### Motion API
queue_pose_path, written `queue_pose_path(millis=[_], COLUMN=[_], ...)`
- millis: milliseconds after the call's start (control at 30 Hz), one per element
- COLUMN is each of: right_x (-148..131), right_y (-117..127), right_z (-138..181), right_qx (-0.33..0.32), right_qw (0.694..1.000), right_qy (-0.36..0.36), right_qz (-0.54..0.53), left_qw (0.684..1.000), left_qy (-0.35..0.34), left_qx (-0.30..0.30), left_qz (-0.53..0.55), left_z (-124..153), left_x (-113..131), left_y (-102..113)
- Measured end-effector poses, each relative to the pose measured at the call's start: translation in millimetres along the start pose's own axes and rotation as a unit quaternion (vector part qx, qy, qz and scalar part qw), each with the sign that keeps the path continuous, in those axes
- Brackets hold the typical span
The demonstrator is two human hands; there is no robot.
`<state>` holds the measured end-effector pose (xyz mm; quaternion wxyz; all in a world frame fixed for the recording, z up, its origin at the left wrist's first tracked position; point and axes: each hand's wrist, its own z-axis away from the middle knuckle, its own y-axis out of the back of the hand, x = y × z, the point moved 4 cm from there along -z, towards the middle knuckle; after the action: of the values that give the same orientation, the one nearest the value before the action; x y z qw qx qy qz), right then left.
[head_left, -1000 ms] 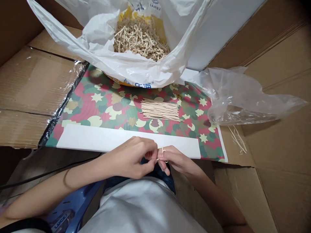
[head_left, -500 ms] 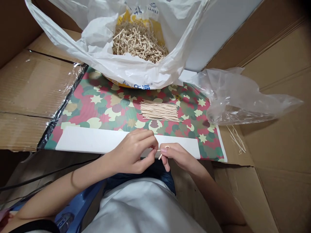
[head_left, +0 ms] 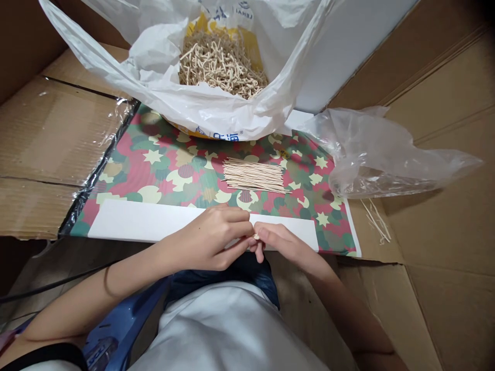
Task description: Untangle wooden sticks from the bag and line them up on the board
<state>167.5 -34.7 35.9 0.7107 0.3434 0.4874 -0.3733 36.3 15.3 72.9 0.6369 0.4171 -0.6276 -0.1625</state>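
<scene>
With left hand (head_left: 221, 236) and right hand (head_left: 284, 242) fingertip to fingertip, pinches a small pale strip (head_left: 256, 236), mostly hidden, by the near edge of the camouflage-patterned tabletop (head_left: 174, 162). Noted as clamped on it: both hands. Logged just beyond, on the tabletop: one bundle of straight strips (head_left: 254, 175), laid side by side. Found farther back: an open white plastic bag (head_left: 235, 116), holding a heap of bent pale pieces (head_left: 222, 64). Recorded to the right: a crumpled clear plastic bag (head_left: 386, 159), lying across the tabletop's edge, and, just beside, a few loose strips (head_left: 377, 221) on cardboard (head_left: 381, 254).
</scene>
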Motion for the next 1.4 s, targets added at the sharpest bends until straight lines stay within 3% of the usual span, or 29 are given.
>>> queue_pose_path(millis=[167,300,367,500,767,967,1100,1167,1233,1333,1400], right_x=[-20,-31,-34,-31,-10,-6,-19,-29,-38,-48,-51], right_y=[25,22,18,15,23,13,2,0,-4,-12,-15], right_z=[4,0,-1,0,-2,3,7,8,11,15,18], right_qx=[0.048,-0.047,-0.07,-0.025,-0.011,-0.066,-0.048,-0.006,0.029,0.052,0.067], right_qw=[0.981,0.96,0.959,0.969,0.995,0.997,0.987,0.963,0.914,0.827,0.792], right_qy=[0.046,0.091,0.129,0.182,0.083,0.044,0.044,0.077,0.137,0.23,0.268], right_qz=[0.183,0.259,0.243,0.166,0.051,0.019,0.145,0.257,0.38,0.51,0.545], left_qw=[0.988,0.973,0.964,0.94,0.878,0.888,0.941,0.964,0.972,0.988,0.993], left_qy=[0.045,0.039,0.043,0.069,0.137,0.116,0.072,0.069,0.073,0.061,0.052], left_qx=[0.007,-0.002,0.0,0.007,0.045,0.102,0.094,0.139,0.187,0.142,0.109], left_qz=[0.145,0.229,0.262,0.333,0.457,0.433,0.317,0.216,0.121,0.017,-0.006], left_z=[3,3,3,5,5,8,13,19,25,25,21], left_x=[-5,-4,-3,-3,-14,-16,-14,-15,-11,5,16], left_y=[-4,-7,-6,-4,-18,-28,-23,-9,7,17,16])
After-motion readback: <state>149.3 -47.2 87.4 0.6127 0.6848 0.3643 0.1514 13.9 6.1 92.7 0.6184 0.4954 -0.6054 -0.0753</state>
